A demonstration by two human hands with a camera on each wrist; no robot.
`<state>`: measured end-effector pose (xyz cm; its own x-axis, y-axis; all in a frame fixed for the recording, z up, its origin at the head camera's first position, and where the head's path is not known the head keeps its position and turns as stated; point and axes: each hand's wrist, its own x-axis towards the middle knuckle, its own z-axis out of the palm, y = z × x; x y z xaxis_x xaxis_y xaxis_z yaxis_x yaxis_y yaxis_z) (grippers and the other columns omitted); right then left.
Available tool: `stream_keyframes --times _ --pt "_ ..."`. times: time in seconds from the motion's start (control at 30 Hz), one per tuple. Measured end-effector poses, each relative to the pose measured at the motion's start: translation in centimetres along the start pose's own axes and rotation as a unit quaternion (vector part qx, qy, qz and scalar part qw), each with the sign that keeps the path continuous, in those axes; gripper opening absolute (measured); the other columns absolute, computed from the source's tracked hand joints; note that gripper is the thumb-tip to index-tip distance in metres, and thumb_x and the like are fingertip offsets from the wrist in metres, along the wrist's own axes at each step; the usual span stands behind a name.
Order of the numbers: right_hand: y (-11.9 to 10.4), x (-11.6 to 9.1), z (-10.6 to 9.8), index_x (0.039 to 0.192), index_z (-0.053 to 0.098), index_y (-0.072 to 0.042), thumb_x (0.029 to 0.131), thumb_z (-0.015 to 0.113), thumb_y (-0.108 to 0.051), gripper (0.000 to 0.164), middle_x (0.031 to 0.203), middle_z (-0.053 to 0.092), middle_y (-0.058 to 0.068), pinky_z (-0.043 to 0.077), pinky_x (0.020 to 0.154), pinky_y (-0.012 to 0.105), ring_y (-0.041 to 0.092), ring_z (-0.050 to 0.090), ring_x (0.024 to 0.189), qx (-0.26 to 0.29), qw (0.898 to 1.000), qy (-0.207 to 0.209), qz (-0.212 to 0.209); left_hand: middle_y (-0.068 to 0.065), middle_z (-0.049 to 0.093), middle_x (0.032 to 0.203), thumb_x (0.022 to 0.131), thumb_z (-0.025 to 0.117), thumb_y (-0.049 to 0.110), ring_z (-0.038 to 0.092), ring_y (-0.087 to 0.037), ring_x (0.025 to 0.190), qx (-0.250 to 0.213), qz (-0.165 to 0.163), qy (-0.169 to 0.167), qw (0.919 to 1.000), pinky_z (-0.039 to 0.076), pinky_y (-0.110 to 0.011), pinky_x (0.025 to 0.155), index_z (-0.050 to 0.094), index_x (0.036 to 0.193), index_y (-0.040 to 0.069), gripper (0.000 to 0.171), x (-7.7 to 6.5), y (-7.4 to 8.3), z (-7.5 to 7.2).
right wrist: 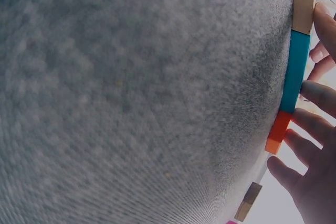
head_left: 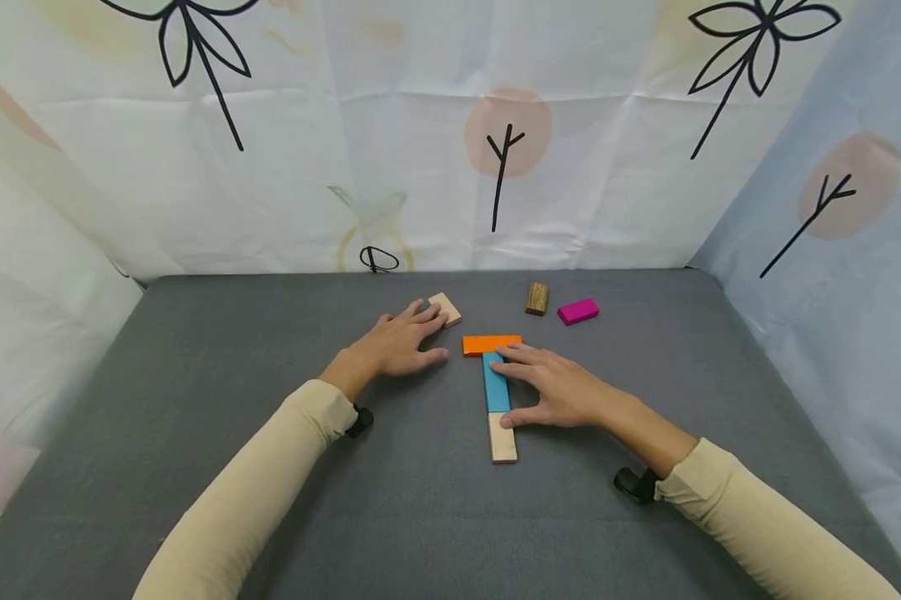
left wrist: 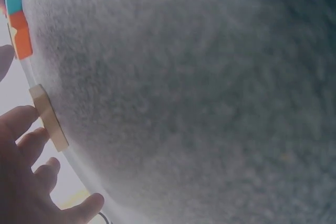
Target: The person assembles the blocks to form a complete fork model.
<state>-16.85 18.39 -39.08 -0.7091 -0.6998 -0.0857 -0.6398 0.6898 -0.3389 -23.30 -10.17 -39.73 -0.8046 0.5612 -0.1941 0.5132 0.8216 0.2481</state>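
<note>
The left hand (head_left: 397, 340) lies with fingers spread, its fingertips on a small pale wooden block (head_left: 442, 299) set at an angle. An orange block (head_left: 483, 344) lies crosswise at the top of a blue block (head_left: 498, 393), and a second pale wooden block (head_left: 503, 447) continues the line below the blue one. Over this T-shaped row the right hand (head_left: 563, 390) has its fingers extended. Its thumb is at the lower pale block and its other fingertips are at the blue and orange blocks. In the right wrist view, those fingers (right wrist: 312, 124) reach along the row without curling around it.
Farther back on the grey tabletop (head_left: 270, 350) lie a dark brown wooden block (head_left: 537, 298) and a magenta block (head_left: 578, 312). White patterned cloth (head_left: 405, 125) hangs behind the table's far edge and along both sides.
</note>
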Motion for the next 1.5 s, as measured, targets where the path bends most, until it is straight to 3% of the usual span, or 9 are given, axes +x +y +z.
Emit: stream_keyframes --times 0.43,1.5 --pt "0.1 0.1 0.1 0.149 0.048 -0.014 0.085 0.069 -0.061 0.082 0.159 0.035 0.012 0.03 0.112 0.058 0.038 0.031 0.145 0.002 1.0 0.002 -0.003 -0.003 0.017 0.166 0.101 0.046 0.053 0.011 -0.03 0.152 0.008 0.012 -0.01 0.9998 0.021 -0.063 0.114 0.023 0.16 0.018 0.072 0.5 1.5 0.1" --pt "0.0 0.2 0.0 0.15 0.048 -0.013 0.085 0.069 -0.061 0.083 0.159 0.034 0.013 0.031 0.112 0.059 0.039 0.029 0.146 0.004 1.0 -0.003 -0.003 -0.004 0.02 0.165 0.102 0.048 0.051 0.014 -0.027 0.152 0.007 0.037 -0.018 0.9991 0.024 -0.06 0.115 0.027 0.158 0.017 0.07 0.5 2.0 0.3"
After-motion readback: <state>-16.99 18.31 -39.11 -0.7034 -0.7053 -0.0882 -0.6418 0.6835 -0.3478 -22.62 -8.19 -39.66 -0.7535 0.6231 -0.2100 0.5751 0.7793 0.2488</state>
